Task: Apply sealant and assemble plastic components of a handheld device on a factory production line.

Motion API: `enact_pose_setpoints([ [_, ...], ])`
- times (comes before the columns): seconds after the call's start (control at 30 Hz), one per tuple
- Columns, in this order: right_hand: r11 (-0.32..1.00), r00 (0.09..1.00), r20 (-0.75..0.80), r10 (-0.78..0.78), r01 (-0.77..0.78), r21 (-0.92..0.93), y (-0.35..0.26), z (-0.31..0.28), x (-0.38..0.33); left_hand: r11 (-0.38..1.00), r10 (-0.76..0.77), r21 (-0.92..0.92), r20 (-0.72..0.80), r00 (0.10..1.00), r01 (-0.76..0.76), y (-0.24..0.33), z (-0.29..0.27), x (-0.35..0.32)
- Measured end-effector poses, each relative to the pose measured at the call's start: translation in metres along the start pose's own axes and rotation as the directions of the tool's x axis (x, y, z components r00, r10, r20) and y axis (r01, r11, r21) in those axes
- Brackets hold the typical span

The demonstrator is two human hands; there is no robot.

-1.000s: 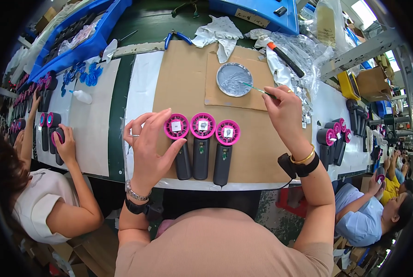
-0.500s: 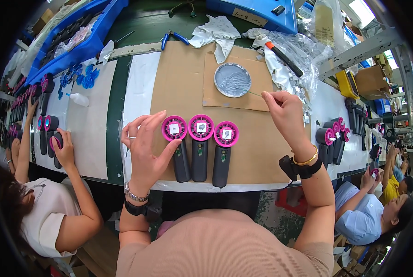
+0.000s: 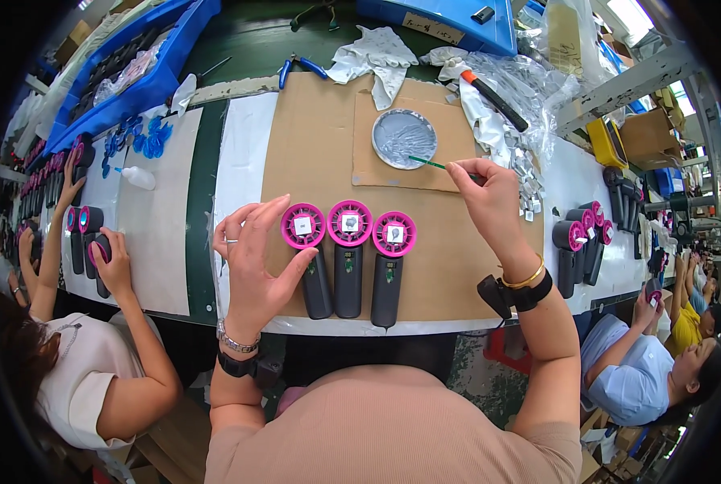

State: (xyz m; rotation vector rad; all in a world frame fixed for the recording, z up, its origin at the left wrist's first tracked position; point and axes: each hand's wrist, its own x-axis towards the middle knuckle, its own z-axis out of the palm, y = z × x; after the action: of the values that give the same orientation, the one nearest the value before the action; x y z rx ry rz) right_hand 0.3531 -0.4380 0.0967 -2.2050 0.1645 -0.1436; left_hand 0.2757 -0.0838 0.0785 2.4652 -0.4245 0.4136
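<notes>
My right hand (image 3: 483,189) pinches a thin green stick (image 3: 427,162), its far end over the grey paste in a round shallow dish (image 3: 403,121). Before me, three handheld fans lie side by side with black handles and pink rings: a left fan (image 3: 317,286), a middle fan (image 3: 348,282) and a right fan (image 3: 386,289). Each has a white square on its centre; dark grey marks show on the middle and right squares. Beside the left fan my left hand (image 3: 256,258) hovers with fingers apart, holding nothing.
The dish stands on a cardboard piece (image 3: 368,165) upon a larger cardboard sheet (image 3: 457,266). Behind lie blue-handled pliers (image 3: 302,66), a white cloth (image 3: 377,60) and an orange-and-black tool (image 3: 493,101). More fans (image 3: 578,242) stand at right; a co-worker's hand (image 3: 112,262) holds one at left.
My right hand has shifted slightly left and down, and the stick's end now reaches further over the paste. My left hand and the three fans have stayed put.
</notes>
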Motion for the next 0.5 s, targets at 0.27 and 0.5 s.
enact_pose_setpoints([
  [0.27, 0.982, 0.994, 0.070, 0.086, -0.097, 0.163, 0.014, 0.009, 0.010, 1.000, -0.001, -0.026, 0.010, 1.000, 0.001, -0.001, 0.001, 0.001],
  [0.5, 0.877, 0.969, 0.172, 0.175, -0.233, 0.420, 0.020, 0.005, 0.012, 0.999, -0.002, -0.035, 0.007, 1.000, 0.002, -0.003, 0.003, 0.000],
])
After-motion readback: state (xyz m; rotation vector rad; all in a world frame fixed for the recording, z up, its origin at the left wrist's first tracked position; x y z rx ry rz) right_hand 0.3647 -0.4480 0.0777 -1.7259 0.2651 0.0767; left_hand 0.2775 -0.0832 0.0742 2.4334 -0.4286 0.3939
